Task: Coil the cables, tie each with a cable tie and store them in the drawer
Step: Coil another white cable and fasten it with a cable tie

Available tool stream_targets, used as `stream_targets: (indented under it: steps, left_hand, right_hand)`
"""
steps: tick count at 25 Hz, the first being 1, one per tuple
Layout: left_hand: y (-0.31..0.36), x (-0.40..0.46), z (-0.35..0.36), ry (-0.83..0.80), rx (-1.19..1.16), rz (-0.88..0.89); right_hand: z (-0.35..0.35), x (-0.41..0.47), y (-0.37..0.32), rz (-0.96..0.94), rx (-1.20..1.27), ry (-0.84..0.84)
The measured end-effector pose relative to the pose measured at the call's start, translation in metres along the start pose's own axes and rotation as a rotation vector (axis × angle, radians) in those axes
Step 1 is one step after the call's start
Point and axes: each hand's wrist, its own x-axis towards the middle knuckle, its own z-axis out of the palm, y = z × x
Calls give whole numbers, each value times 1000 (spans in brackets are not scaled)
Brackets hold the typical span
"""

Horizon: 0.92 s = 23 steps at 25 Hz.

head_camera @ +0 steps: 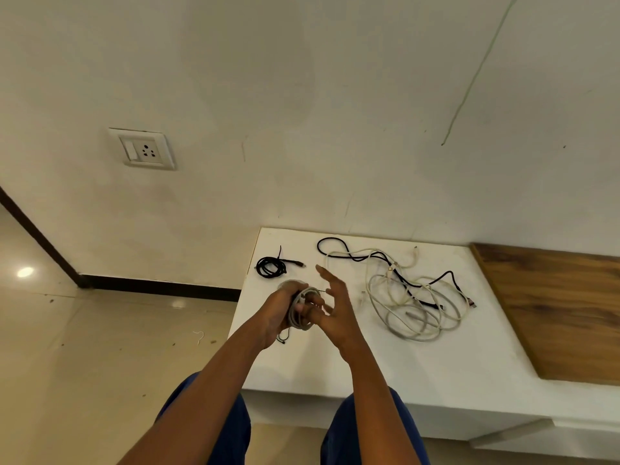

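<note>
The left hand (280,312) grips the coiled white cable (303,308) above the surface (419,370); the right hand (335,307) beside it has its fingers spread.

You are looking at a white wall switch-and-socket plate (142,150), a white table (419,370) adjoining a brown wooden panel (563,313), and a glossy beige tiled floor (100,347) reflecting light.

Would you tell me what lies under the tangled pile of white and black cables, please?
The tangled pile rests directly on the white tabletop, which shows through its loops. Nothing else shows beneath it, though small items could hide where strands overlap.
</note>
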Motion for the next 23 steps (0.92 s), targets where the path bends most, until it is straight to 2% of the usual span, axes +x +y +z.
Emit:
stream_targets:
  steps: [1, 3, 6, 10, 14, 20, 23]
  left_hand:
    - [-1, 1, 2, 16, 48, -22]
    - [-4, 3, 4, 59, 106, -69]
    - [-9, 6, 6, 150, 77, -101]
    - [-14, 13, 8, 293, 48, -47]
    - [-20, 19, 12, 358, 210, -10]
    - [-20, 20, 14, 250, 190, 86]
    - [-16, 18, 13, 111, 32, 53]
  right_hand:
    - [1, 0, 2, 30, 48, -97]
    - [4, 1, 6, 55, 46, -167]
    - [12, 3, 12, 81, -26, -165]
    - [18, 7, 18, 76, -114, -143]
    - [21, 9, 22, 57, -118, -67]
    - [16, 10, 23, 38, -255, -14]
    - [13, 11, 19, 78, -72, 113]
